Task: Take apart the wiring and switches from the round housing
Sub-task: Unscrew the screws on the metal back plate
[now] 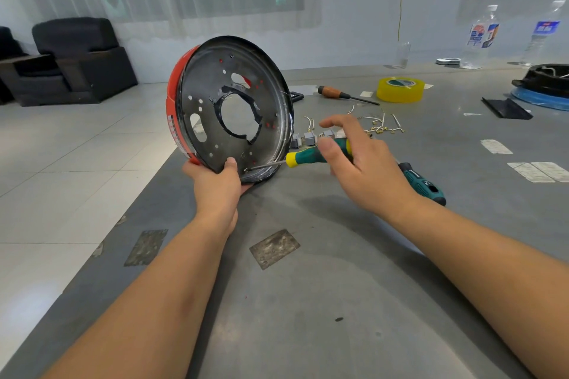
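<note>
Round housing [215, 120], centre left of frame: glossy black metal, showing through a red painted rim. Screwdriver [308, 157], centre: bare metal shaft, smooth green-and-yellow plastic handle. Second screwdriver [338, 93], upper centre: glossy wooden handle. Tape roll [400, 90], upper right: shiny yellow plastic. Table [308, 301]: matt grey, lying scuffed and worn.

Tape roll [400, 90]: a yellow roll is lying flat toward the far edge of the grey surface [308, 301].
Wooden-handled screwdriver [341, 94]: lying just left of the tape.
Bottles [480, 37]: two clear ones are standing at the far right edge.
Armchair [77, 58]: a black one is sitting on the floor beyond the left edge.
</note>
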The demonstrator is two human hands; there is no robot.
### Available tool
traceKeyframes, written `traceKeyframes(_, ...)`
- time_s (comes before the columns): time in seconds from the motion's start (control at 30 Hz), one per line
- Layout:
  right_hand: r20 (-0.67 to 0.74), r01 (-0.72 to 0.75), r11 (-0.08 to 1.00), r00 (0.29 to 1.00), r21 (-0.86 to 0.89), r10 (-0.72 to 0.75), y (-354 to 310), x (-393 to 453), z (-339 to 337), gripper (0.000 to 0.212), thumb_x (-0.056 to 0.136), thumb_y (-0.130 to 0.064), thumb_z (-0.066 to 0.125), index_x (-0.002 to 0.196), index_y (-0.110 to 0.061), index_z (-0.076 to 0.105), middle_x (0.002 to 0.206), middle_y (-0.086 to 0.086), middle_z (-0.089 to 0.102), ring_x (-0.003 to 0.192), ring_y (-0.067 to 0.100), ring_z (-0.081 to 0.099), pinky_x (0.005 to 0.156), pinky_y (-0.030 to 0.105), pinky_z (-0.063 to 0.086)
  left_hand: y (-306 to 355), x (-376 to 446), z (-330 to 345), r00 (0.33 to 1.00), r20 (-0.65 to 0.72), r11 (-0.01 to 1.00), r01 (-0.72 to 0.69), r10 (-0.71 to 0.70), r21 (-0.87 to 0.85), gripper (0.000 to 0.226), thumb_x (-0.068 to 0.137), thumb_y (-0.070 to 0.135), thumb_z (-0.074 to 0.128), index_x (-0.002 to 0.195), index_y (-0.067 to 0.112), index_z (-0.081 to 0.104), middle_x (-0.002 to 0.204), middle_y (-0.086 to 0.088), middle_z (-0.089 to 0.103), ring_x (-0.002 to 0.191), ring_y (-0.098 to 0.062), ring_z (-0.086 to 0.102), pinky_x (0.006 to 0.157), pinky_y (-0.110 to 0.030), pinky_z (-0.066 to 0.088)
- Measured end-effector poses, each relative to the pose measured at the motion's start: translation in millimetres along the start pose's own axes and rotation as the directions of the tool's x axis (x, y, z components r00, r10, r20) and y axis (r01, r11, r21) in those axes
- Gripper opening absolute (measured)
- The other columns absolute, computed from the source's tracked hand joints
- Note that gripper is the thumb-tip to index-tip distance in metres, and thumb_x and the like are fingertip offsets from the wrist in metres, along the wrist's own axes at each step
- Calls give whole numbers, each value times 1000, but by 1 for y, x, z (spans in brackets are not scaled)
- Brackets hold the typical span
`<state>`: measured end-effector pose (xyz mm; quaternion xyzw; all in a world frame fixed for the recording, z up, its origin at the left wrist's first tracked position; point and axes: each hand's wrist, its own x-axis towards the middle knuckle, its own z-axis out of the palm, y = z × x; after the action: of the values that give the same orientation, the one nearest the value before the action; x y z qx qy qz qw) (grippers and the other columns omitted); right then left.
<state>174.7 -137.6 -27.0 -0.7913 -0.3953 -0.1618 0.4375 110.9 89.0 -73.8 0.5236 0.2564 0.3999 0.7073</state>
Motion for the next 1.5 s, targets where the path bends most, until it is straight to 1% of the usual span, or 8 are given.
traceKeyframes(0.2,20,16,1000,1000,24,-16,3,0,1,39,89,-33,54,127,-38,46,98,-9,58,84,4,55,66,18,47,2,-2,0,1000,1,1000,6,-6,-15,37,103,6,59,123,24,34,121,10,54,116,-19,65,87,-50,64)
traceKeyframes(0.37,5,-45,999,999,-1,45,9,3,1,27,104,-52,40,127,-39,47,70,-3,63,66,9,60,63,29,48,3,-4,2,1000,9,1000,-3,3,-31,37,103,4,58,122,23,33,119,10,54,111,-15,65,84,-49,64)
traceKeyframes(0.8,59,-25,999,998,47,22,11,2,-1,38,88,-35,56,122,-43,40,99,-13,58,79,13,58,64,21,49,3,-3,0,1000,12,1000,-8,8,-25,36,103,5,58,121,24,33,117,12,52,108,-11,64,81,-43,64)
traceKeyframes(0.93,43,-50,999,998,-3,51,13,2,-1,23,102,-52,43,123,-42,45,78,-3,68,72,9,64,65,29,53,2,-2,0,1000,15,1000,-8,8,-23,35,103,6,59,118,25,33,116,12,53,105,-10,64,82,-45,64)
traceKeyframes(1.1,13,15,998,1000,56,-15,7,0,0,39,86,-31,55,124,-36,52,98,-13,61,90,5,58,69,17,47,2,-2,0,1000,11,1000,-5,5,-19,35,103,5,59,120,24,34,117,10,54,107,-11,65,81,-44,64)
traceKeyframes(1.23,25,-50,998,998,31,49,11,1,1,26,103,-51,43,124,-41,55,73,-8,68,69,5,64,61,21,52,2,-2,0,1000,16,1000,-2,2,-22,35,103,5,59,119,24,34,118,10,54,106,-11,65,80,-43,64)
traceKeyframes(1.37,45,-13,998,999,58,10,12,-1,0,33,93,-28,59,121,-45,54,99,-9,63,87,5,56,70,16,49,3,-3,0,1000,21,999,-8,9,-33,36,103,4,58,120,25,33,118,11,54,104,-9,65,78,-42,65)
traceKeyframes(1.5,41,-84,995,996,48,82,14,0,0,28,100,-54,49,127,-50,51,78,-11,67,76,2,65,64,10,49,4,-4,0,1000,21,999,3,-2,-32,37,103,4,58,122,25,33,119,11,53,107,-12,65,82,-47,65)
